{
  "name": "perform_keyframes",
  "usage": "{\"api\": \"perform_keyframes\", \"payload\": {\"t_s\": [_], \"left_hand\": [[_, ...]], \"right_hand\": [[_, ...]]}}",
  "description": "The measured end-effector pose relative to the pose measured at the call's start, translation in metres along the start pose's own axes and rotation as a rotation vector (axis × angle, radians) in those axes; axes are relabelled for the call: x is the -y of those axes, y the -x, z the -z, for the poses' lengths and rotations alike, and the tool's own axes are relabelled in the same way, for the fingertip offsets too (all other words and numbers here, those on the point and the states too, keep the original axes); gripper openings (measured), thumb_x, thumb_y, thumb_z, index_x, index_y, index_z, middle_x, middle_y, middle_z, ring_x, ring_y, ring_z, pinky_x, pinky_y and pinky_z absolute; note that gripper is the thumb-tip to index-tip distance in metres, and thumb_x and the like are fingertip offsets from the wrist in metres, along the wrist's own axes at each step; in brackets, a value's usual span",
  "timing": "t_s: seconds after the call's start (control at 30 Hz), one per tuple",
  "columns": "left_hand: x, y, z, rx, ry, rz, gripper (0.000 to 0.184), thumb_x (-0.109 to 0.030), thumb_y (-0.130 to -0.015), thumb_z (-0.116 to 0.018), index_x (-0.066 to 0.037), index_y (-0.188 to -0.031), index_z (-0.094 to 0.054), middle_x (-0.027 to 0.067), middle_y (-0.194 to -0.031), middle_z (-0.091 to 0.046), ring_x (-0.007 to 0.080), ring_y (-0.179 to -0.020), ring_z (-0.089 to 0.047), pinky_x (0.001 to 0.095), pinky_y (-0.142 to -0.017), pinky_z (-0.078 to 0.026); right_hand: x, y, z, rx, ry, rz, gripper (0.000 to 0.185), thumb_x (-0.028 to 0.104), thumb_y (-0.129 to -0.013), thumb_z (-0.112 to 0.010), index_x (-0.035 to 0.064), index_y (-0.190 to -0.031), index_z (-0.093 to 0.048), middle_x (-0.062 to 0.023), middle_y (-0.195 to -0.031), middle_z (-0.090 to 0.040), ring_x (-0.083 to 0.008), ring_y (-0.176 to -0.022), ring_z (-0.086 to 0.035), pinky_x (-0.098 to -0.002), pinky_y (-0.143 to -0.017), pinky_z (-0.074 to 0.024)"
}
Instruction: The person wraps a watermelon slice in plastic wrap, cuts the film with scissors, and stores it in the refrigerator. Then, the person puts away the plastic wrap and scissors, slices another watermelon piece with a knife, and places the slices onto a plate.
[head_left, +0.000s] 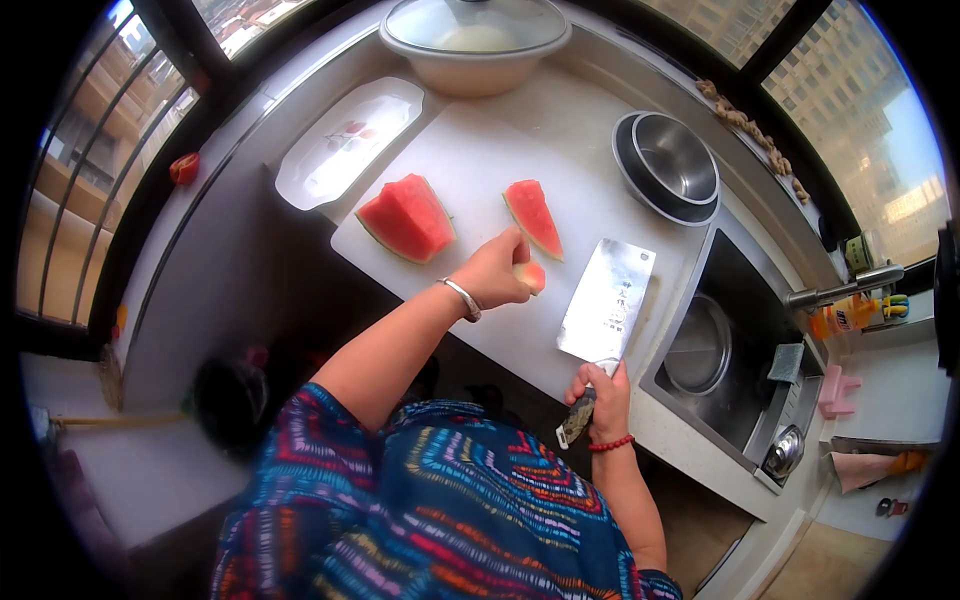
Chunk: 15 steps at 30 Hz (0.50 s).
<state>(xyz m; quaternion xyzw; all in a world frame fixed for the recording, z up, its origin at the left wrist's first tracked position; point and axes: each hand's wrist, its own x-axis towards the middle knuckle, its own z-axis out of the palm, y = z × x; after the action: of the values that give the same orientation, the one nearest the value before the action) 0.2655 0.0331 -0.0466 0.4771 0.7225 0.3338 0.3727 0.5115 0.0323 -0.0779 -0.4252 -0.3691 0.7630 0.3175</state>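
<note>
My left hand (pixel 496 268), with a silver bangle at the wrist, is closed on a small watermelon piece (pixel 532 276) over the white cutting board (pixel 480 150). Just beyond it lies a watermelon slice (pixel 535 217), its pale rind edge facing left. A bigger watermelon chunk (pixel 408 218) rests on the board to the left. In my right hand (pixel 603 397), fingers wrap the dark handle of a cleaver (pixel 608 302). Its broad blade lies flat over the board's right side, pointing away from me; whether it touches the board I cannot tell.
A white tray (pixel 345 140) sits behind the board on the left. At the back stands a large lidded bowl (pixel 475 50). Nested metal bowls (pixel 675 160) stand back right. The sink (pixel 745 350) and faucet (pixel 850 287) are at the right.
</note>
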Motion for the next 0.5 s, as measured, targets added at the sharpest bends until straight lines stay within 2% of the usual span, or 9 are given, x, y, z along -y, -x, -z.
{"api": "perform_keyframes", "payload": {"t_s": [0.03,0.07,0.1,0.2,0.23,0.3,0.37,0.47,0.5], "left_hand": [[0.003,0.003,0.006,0.063,0.124,-0.025,0.035,-0.002,-0.06,-0.065,-0.005,-0.086,-0.042,0.008,-0.081,-0.051,0.018,-0.074,-0.053,0.0287,-0.064,-0.046],[0.002,0.006,0.011,0.163,0.361,0.089,0.039,0.002,-0.058,-0.065,-0.007,-0.087,-0.04,0.0039,-0.081,-0.048,0.0122,-0.069,-0.051,0.025,-0.055,-0.045],[0.006,0.007,0.01,0.148,0.367,0.096,0.039,0.002,-0.058,-0.065,-0.007,-0.087,-0.04,0.0039,-0.081,-0.048,0.0122,-0.069,-0.051,0.025,-0.055,-0.045],[0.012,0.009,0.002,0.346,0.902,0.126,0.043,0.008,-0.057,-0.062,-0.008,-0.089,-0.039,0.0038,-0.082,-0.051,0.0119,-0.064,-0.051,0.0237,-0.05,-0.042],[0.009,0.015,0.004,0.34,0.912,0.122,0.043,0.008,-0.057,-0.062,-0.008,-0.089,-0.039,0.0038,-0.082,-0.051,0.0119,-0.064,-0.051,0.0237,-0.05,-0.042],[0.0,0.032,0.016,0.484,0.996,-0.023,0.043,0.006,-0.057,-0.065,-0.008,-0.089,-0.04,0.0038,-0.083,-0.053,0.0118,-0.066,-0.052,0.0237,-0.055,-0.044],[-0.018,0.059,0.031,0.513,0.952,-0.2,0.044,-0.003,-0.06,-0.071,-0.008,-0.09,-0.04,0.0041,-0.083,-0.053,0.0119,-0.072,-0.053,0.0229,-0.066,-0.046],[-0.057,0.11,0.057,0.701,1.007,-0.448,0.038,-0.01,-0.065,-0.068,-0.006,-0.088,-0.038,0.0064,-0.088,-0.049,0.0119,-0.077,-0.05,0.0232,-0.067,-0.042],[-0.068,0.124,0.061,0.695,0.917,-0.684,0.036,-0.01,-0.065,-0.066,-0.005,-0.088,-0.038,0.008,-0.085,-0.047,0.0174,-0.077,-0.049,0.0279,-0.067,-0.04]], "right_hand": [[0.002,0.001,-0.002,-0.009,0.003,-0.006,0.025,0.008,-0.081,-0.051,0.0041,-0.102,-0.038,-0.0049,-0.068,-0.046,-0.0136,-0.052,-0.047,-0.0296,-0.045,-0.0439],[0.002,0.001,-0.002,-0.012,0.01,-0.007,0.025,0.008,-0.082,-0.052,0.0042,-0.102,-0.038,-0.0048,-0.068,-0.045,-0.0136,-0.052,-0.047,-0.0296,-0.045,-0.0435],[0.002,0.001,-0.003,0.002,0.017,-0.015,0.025,0.008,-0.082,-0.052,0.0042,-0.102,-0.038,-0.0048,-0.068,-0.045,-0.0136,-0.052,-0.047,-0.0296,-0.045,-0.0435],[0.002,0.0,0.002,-0.019,0.024,-0.015,0.025,0.009,-0.082,-0.052,0.0048,-0.102,-0.038,-0.0045,-0.067,-0.044,-0.0134,-0.051,-0.046,-0.029,-0.045,-0.0422],[0.001,0.0,0.003,-0.016,0.035,-0.015,0.025,0.009,-0.082,-0.052,0.0048,-0.102,-0.038,-0.0045,-0.067,-0.044,-0.0134,-0.051,-0.046,-0.029,-0.045,-0.0422],[0.0,-0.001,0.002,-0.014,0.016,-0.023,0.024,0.009,-0.082,-0.052,0.0048,-0.102,-0.039,-0.0044,-0.068,-0.045,-0.0133,-0.052,-0.046,-0.0291,-0.044,-0.0422],[0.004,0.0,0.002,-0.013,0.026,-0.039,0.025,0.007,-0.082,-0.051,0.0039,-0.104,-0.038,-0.0047,-0.068,-0.045,-0.0135,-0.052,-0.047,-0.0297,-0.045,-0.0434],[0.003,-0.001,0.001,0.004,0.048,-0.024,0.024,0.006,-0.082,-0.05,0.0034,-0.104,-0.038,-0.0046,-0.069,-0.046,-0.0133,-0.052,-0.047,-0.0302,-0.046,-0.0442],[-0.001,-0.001,0.005,-0.075,-0.031,-0.075,0.022,0.007,-0.083,-0.05,0.0045,-0.101,-0.038,-0.0041,-0.069,-0.045,-0.0129,-0.053,-0.046,-0.0298,-0.046,-0.0435]]}}
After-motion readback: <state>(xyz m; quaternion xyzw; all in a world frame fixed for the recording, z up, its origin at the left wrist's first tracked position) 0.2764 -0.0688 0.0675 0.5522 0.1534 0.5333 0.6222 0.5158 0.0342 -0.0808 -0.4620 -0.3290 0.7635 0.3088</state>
